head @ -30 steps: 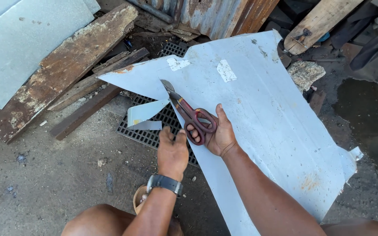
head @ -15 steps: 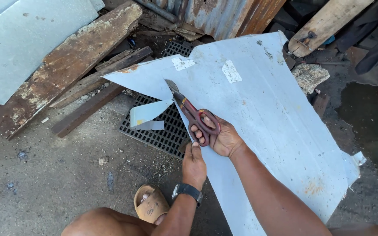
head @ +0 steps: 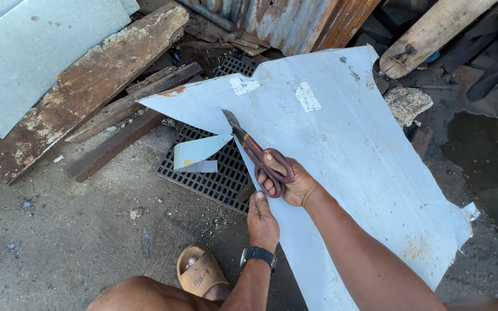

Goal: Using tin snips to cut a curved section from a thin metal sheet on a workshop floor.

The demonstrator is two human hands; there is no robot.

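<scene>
A large pale blue metal sheet [head: 353, 150] lies tilted across the ground and a drain grate. My right hand [head: 289, 183] grips the red handles of tin snips [head: 255, 151], whose blades sit in a cut running into the sheet's left edge. A cut strip of sheet [head: 198, 151] curls down to the left of the blades. My left hand [head: 262, 220] presses on the sheet's near edge just below the snips; a dark watch is on that wrist.
A black drain grate [head: 214, 173] lies under the sheet. Rusty planks [head: 82, 92] and a second pale sheet [head: 24, 52] lie at the left, corrugated metal [head: 295, 20] at the back. My sandalled foot [head: 200, 273] rests below. A puddle [head: 485, 167] is at the right.
The snips have moved further up along the cut. My left hand slid down from beside the snips to the sheet's lower edge.
</scene>
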